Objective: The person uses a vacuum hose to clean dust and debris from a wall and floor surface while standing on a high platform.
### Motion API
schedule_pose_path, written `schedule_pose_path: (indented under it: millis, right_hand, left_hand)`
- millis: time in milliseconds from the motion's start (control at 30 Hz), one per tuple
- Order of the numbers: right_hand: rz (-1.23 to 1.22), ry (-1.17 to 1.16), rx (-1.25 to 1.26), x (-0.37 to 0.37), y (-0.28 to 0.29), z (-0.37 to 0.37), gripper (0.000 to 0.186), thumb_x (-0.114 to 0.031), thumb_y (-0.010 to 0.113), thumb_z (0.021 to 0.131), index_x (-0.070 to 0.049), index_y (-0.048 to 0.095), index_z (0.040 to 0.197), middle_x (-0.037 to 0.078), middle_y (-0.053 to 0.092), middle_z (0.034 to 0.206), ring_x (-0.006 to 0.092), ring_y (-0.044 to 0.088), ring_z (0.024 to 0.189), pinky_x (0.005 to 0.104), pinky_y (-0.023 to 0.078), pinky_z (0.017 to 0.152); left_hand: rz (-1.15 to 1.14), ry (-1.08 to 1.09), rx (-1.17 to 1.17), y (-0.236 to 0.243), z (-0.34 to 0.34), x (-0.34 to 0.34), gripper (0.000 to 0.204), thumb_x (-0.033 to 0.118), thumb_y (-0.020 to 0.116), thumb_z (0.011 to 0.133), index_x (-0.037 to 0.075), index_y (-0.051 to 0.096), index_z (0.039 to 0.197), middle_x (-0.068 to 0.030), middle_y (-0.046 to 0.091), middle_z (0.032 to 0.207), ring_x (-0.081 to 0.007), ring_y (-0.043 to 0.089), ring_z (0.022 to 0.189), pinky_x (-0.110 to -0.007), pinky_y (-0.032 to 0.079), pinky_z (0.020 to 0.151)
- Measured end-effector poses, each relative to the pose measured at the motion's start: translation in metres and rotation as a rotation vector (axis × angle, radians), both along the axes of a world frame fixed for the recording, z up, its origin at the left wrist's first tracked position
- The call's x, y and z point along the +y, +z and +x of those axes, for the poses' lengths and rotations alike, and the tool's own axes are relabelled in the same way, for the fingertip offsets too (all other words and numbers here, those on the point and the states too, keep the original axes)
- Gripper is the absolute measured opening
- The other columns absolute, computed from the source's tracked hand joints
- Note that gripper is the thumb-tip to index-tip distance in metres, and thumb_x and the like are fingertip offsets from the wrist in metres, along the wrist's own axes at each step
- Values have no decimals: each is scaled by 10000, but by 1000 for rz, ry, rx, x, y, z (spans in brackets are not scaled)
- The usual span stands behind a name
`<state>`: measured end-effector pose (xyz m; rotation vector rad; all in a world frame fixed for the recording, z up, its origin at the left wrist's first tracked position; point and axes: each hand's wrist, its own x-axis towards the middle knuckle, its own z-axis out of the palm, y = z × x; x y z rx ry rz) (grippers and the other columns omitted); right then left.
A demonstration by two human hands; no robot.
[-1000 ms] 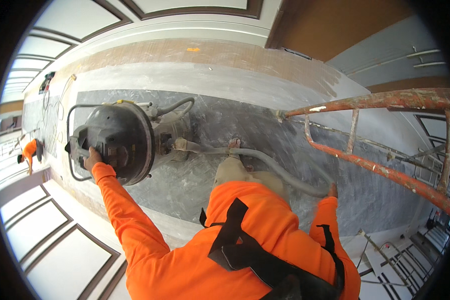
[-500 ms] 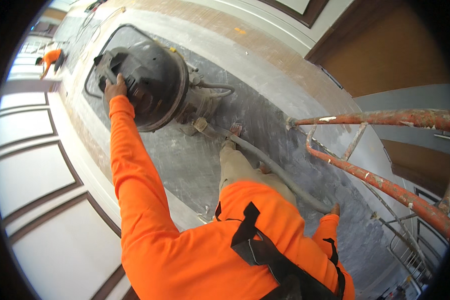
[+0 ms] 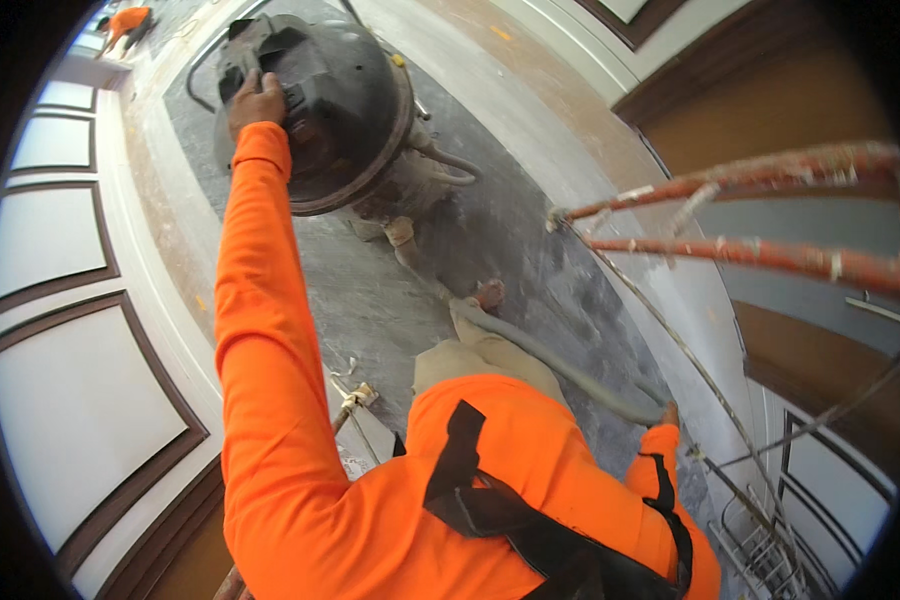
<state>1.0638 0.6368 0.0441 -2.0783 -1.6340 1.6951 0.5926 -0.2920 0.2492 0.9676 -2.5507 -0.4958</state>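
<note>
My left hand (image 3: 257,105) grips the handle on the dark, dusty domed top of a large industrial vacuum (image 3: 332,120), which has a metal frame and stands on a gray floor strip (image 3: 560,310). A thick gray hose (image 3: 560,365) runs from the machine past my bare foot (image 3: 489,294) to my right hand (image 3: 668,415), which holds it at lower right; its fingers are partly hidden. A red, paint-spattered scaffold frame (image 3: 730,255) with thin metal braces rises just right of the hose.
White panelled walls with dark trim (image 3: 90,390) line the left, and brown doors (image 3: 750,90) line the right. A co-worker in orange (image 3: 125,25) crouches far off at upper left near cords. Metal poles (image 3: 355,400) lie at lower middle behind me.
The vacuum and my left hand have moved upward in view as the scene turned and slid past. More metal poles now show beside me, and the co-worker appears higher in the picture.
</note>
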Motion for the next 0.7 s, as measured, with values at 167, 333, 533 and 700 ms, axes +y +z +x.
schedule_pose_path:
  millis: [167, 333, 533, 700]
  right_hand:
    - [126, 12, 73, 25, 6, 38, 701, -423, 677, 916, 19, 484, 1425, 203, 527, 1376, 349, 566, 1206, 476, 466, 1012]
    - [179, 27, 166, 7, 32, 75, 730, -350, 718, 897, 62, 459, 1441, 188, 536, 1400, 313, 547, 1248, 408, 430, 1054]
    - [508, 78, 143, 84, 53, 127, 651, -310, 766, 871, 40, 544, 1373, 151, 624, 1241, 269, 614, 1061, 385, 499, 918]
    - [572, -33, 47, 197, 54, 185, 689, -342, 780, 853, 44, 536, 1369, 155, 628, 1243, 263, 623, 1036, 383, 501, 898]
  left_hand:
    - [9, -10, -7, -14, 44, 30, 593, 542, 493, 943, 235, 554, 1447, -165, 573, 1426, -346, 532, 1338, -410, 397, 1129]
    - [-35, 14, -70, 11, 91, 68, 600, 558, 450, 951, 270, 521, 1473, -136, 551, 1460, -335, 512, 1359, -410, 377, 1145]
    - [-49, 10, -69, -4, 148, 99, 605, 578, 438, 946, 288, 519, 1471, -152, 563, 1443, -364, 516, 1349, -427, 380, 1140]
    - [-25, -3, -47, -15, 188, 122, 593, 582, 436, 947, 312, 519, 1468, -141, 563, 1447, -372, 511, 1351, -421, 383, 1136]
